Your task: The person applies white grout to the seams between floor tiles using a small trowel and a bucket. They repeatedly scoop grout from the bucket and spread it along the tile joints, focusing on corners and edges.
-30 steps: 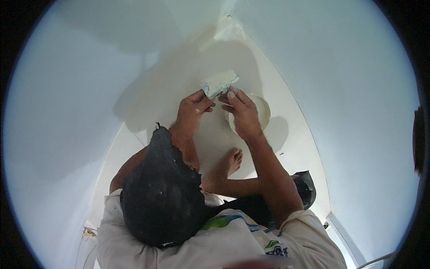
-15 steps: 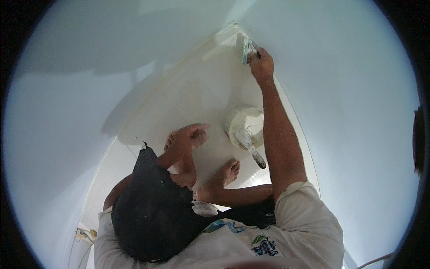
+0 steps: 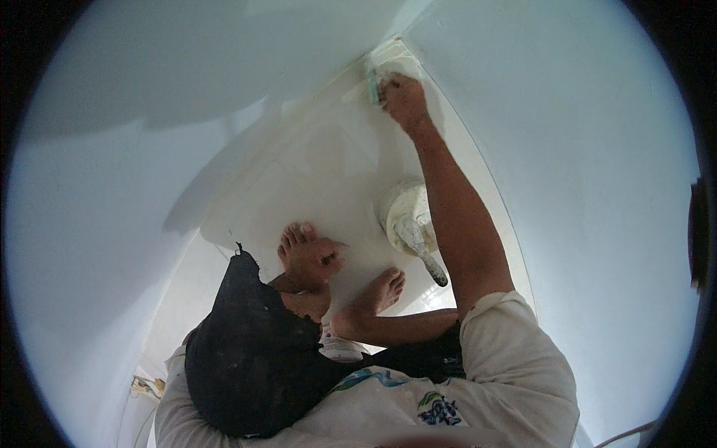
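Head view shows our right hand [image 3: 403, 98] clamped on a pale green sanding block [image 3: 372, 81], pressed where the white floor [image 3: 321, 164] meets the wall at its far corner. Our left hand is hidden behind the dark cap [image 3: 250, 351], so we cannot tell its state. Near the floor's right edge stands an open white paint bucket [image 3: 403, 205], unlabelled, a brush [image 3: 422, 254] leaning out; our outstretched arm could tip it.

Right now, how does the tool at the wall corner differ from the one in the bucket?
The pale green tool is gripped in the right hand and pressed to the corner; the dark-tipped tool lies unheld, leaning out of the white bucket. Both look smeared white.
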### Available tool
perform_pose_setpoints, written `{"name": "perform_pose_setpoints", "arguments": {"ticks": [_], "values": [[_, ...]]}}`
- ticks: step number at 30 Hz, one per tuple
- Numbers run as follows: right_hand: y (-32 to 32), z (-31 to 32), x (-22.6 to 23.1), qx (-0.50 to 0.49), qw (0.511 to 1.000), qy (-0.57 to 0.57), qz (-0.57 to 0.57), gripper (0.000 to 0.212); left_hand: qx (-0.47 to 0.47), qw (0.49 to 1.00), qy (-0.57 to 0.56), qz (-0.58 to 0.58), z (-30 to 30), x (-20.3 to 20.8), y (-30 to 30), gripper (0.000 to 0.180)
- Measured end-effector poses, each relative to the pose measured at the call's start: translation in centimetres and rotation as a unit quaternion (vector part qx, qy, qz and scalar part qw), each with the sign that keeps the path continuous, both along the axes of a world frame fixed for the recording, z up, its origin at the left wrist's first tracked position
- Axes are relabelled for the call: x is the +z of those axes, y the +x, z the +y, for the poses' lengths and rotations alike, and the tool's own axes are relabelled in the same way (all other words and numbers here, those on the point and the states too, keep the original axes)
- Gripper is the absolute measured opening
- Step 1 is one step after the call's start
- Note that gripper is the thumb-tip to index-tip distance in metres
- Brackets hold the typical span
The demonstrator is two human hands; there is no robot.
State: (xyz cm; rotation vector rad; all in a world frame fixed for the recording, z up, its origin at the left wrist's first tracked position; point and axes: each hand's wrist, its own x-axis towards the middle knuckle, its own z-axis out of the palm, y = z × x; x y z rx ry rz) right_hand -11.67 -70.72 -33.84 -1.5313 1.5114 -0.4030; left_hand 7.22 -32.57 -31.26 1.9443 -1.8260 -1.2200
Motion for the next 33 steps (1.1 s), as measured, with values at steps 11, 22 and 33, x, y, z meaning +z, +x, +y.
{"name": "perform_pose_setpoints", "arguments": {"ticks": [11, 22, 33], "values": [[-1.6, -4.2, 2.5, -0.232, 0.926, 0.083, -0.285, 0.023, -0.061, 0.996, -0.06, 0.003, -0.4, 1.2, 0.1, 0.039], [-1.2, -5.9, -10.3, -0.062, 0.983, -0.101, -0.137, 0.039, -0.077, 0.995, 0.024, 0.067, -0.5, -1.0, 1.3, 0.04], [1.2, 0.1, -2.0, 0.088, 0.989, -0.12, 0.009, 0.034, -0.089, 0.992, 0.047, 0.078, -1.1, -0.8, 1.6, 0.04]]}}
